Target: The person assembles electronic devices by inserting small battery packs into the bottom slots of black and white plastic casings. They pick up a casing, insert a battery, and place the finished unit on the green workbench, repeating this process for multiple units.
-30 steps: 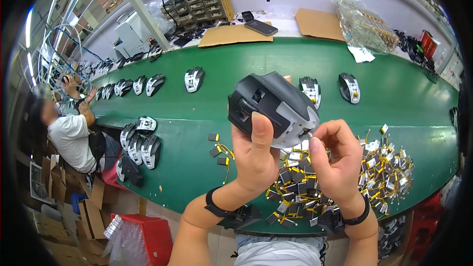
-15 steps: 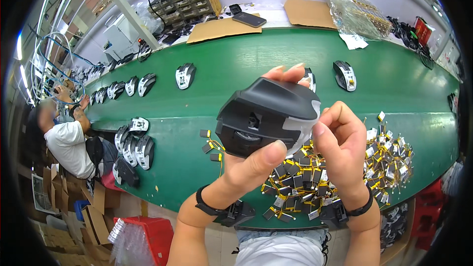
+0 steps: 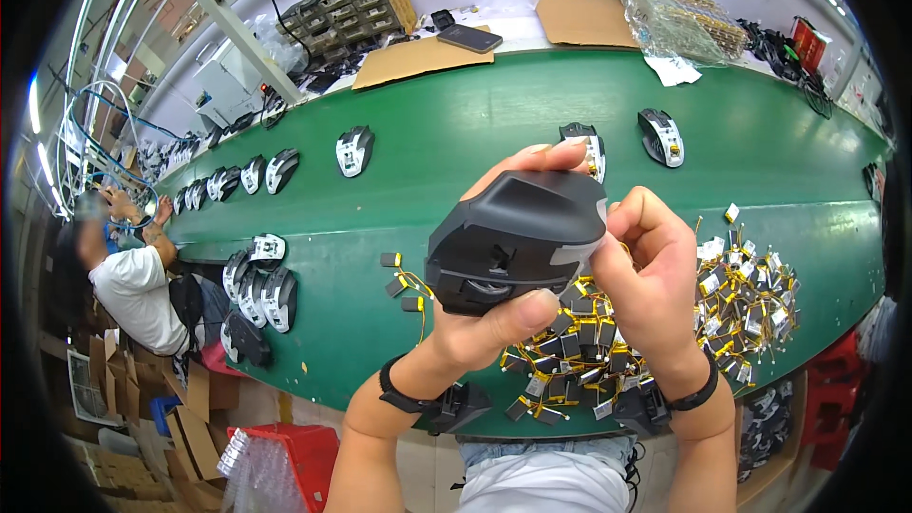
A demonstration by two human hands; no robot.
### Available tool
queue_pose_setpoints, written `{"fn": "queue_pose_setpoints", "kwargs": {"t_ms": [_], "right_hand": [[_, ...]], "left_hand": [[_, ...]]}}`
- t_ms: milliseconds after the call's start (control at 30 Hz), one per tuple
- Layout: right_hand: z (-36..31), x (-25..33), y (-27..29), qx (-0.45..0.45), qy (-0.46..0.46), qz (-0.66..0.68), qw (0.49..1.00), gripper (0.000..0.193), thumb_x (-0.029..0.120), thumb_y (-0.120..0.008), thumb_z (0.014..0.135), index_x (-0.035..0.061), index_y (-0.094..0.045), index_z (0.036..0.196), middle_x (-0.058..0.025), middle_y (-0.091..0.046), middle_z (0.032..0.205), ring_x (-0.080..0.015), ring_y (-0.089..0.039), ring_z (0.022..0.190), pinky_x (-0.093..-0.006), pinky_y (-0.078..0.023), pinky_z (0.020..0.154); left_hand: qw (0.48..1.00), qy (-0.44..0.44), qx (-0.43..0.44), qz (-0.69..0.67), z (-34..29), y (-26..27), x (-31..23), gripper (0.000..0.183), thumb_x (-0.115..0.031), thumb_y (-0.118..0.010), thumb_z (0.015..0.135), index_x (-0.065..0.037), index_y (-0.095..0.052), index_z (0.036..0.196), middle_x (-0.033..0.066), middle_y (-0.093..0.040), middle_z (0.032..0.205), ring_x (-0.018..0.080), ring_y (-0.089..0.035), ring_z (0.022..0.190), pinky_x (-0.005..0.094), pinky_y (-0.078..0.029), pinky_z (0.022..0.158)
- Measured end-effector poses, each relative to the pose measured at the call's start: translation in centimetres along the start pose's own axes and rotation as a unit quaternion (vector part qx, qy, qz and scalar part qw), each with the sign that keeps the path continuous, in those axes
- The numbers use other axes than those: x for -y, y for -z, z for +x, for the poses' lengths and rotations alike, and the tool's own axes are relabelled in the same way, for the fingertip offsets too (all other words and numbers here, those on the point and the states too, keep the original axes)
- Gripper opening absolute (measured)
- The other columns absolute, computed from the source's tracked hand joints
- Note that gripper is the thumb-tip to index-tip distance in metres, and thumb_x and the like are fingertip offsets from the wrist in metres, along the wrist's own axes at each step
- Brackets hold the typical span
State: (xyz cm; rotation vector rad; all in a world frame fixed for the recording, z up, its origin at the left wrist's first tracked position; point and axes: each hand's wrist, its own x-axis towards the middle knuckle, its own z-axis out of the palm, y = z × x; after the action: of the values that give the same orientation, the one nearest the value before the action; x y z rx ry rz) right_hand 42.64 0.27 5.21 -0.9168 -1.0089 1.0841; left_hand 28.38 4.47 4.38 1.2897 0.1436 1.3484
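Observation:
My left hand (image 3: 475, 332) is closed around a computer mouse (image 3: 518, 233), dark black with a light panel at its right end. The thumb presses along the lower side and the fingers wrap over the far side. My right hand (image 3: 655, 275) has thumb and curled index finger pinched at the mouse's light end. What lies between those fingertips is hidden, though a bit of thin yellow wire shows beside them. Below both hands spreads a heap of small battery packs (image 3: 750, 299) with yellow tape and thin wires.
Black-and-white mouse bodies (image 3: 355, 151) stand along the green work surface (image 3: 446, 123), with several more grouped at the left (image 3: 278, 299). Another person (image 3: 142, 285) works at the far left. Cardboard sheets, a phone (image 3: 469, 37) and a drawer cabinet (image 3: 356, 14) line the back.
The mouse has tilted slightly in my left hand and moved a little lower. My right hand stays pinched at its light end, shifted slightly left. A mouse body behind shows more fully.

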Motion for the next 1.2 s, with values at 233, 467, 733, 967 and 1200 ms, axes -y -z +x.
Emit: {"fn": "queue_pose_setpoints", "kwargs": {"t_ms": [233, 467, 733, 967, 1200], "right_hand": [[0.7, 0.3, 0.6, 0.019, -0.033, -0.008, 0.999, 0.012, 0.004, -0.064, 0.086, 0.0016, -0.054, 0.081, 0.003, -0.056, 0.068, 0.0005, -0.045, 0.059, -0.0176, -0.035, 0.051], [0.7, 0.0, 0.6, 0.005, -0.021, -0.025, 0.999, 0.013, 0.003, -0.065, 0.085, 0.0018, -0.054, 0.079, 0.004, -0.053, 0.066, 0.0004, -0.044, 0.058, -0.0176, -0.035, 0.05], [0.7, -0.1, 0.5, 0.008, -0.03, -0.017, 0.999, 0.014, 0.003, -0.066, 0.084, 0.0023, -0.053, 0.078, 0.0036, -0.054, 0.067, 0.0004, -0.046, 0.059, -0.0176, -0.036, 0.05], [1.4, -0.7, 0.8, 0.02, -0.032, -0.023, 0.999, 0.013, 0.005, -0.067, 0.085, 0.0023, -0.055, 0.08, 0.0012, -0.059, 0.07, 0.0, -0.049, 0.06, -0.0179, -0.037, 0.051], [1.0, -1.2, 0.3, -0.014, 0.015, -0.043, 0.999, 0.015, 0.004, -0.067, 0.084, 0.0026, -0.053, 0.077, 0.0034, -0.056, 0.068, 0.0009, -0.045, 0.059, -0.0172, -0.035, 0.051]], "left_hand": [[1.0, 0.003, 0.0, 0.016, 0.0, 0.3, 0.0, 0.088, -0.031, -0.078, 0.076, 0.005, -0.032, 0.143, 0.0212, -0.044, 0.142, 0.0289, -0.045, 0.131, 0.0424, -0.034, 0.11], [0.999, 0.032, -0.016, 0.035, -0.1, 0.1, -0.2, 0.092, -0.036, -0.081, 0.071, -0.004, -0.034, 0.143, 0.0194, -0.042, 0.144, 0.0344, -0.039, 0.135, 0.0477, -0.033, 0.111], [0.998, 0.005, 0.033, 0.045, -0.2, 0.5, -0.1, 0.079, -0.021, -0.074, 0.081, 0.003, -0.031, 0.143, 0.0219, -0.042, 0.144, 0.0255, -0.044, 0.131, 0.0392, -0.034, 0.109], [1.0, 0.008, 0.015, 0.021, 0.0, 0.8, 0.1, 0.076, -0.019, -0.072, 0.081, 0.003, -0.033, 0.143, 0.0211, -0.042, 0.144, 0.0261, -0.042, 0.133, 0.0395, -0.033, 0.111], [0.997, 0.032, -0.021, 0.073, -0.3, 0.0, -0.5, 0.089, -0.034, -0.079, 0.075, 0.0, -0.033, 0.143, 0.0195, -0.043, 0.143, 0.031, -0.04, 0.135, 0.0447, -0.033, 0.112]]}}
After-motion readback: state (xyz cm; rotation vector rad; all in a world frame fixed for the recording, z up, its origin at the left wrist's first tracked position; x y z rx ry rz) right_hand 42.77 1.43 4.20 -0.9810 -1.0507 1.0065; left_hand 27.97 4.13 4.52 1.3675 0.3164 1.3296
